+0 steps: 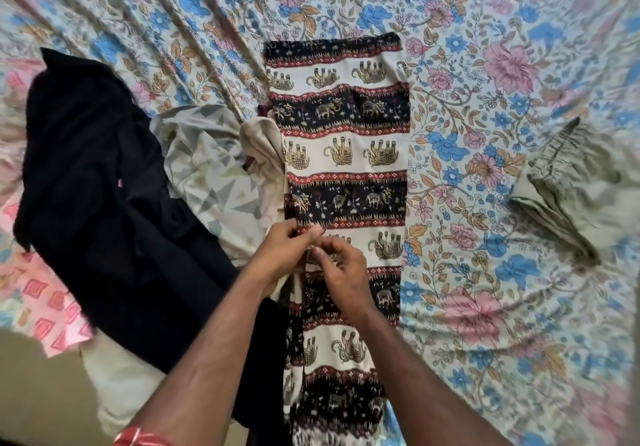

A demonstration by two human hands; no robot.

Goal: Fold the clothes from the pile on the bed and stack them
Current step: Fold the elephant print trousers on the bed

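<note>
Two hands at work, low centre of frame. At far left, pink sheet [41, 293]. Beside it, pile: black garment [100, 182], then grey print cloth [211, 172], then beige piece [259, 147] touching the trousers' left edge. In the centre, elephant trousers [346, 154] laid lengthwise, flat, on floral bedsheet [485, 64], waist or hem end toward upper centre, near end running off the bottom edge. Left hand [284, 255] pinched the trousers' left edge; right hand [341, 272] just beside it, fingers curled on the same fold of cloth, fingertips nearly touching the left's. At right, well apart, olive garment [561, 186], folded, seemingly the start of the stack.

Judged step: straightening the long edge ahead of a crosswise fold. Next move likely called for: gripping the near end with both hands, carrying it up to the far end, edges kept aligned, then over to the olive piece.

No brand, label or legible writing seen.
</note>
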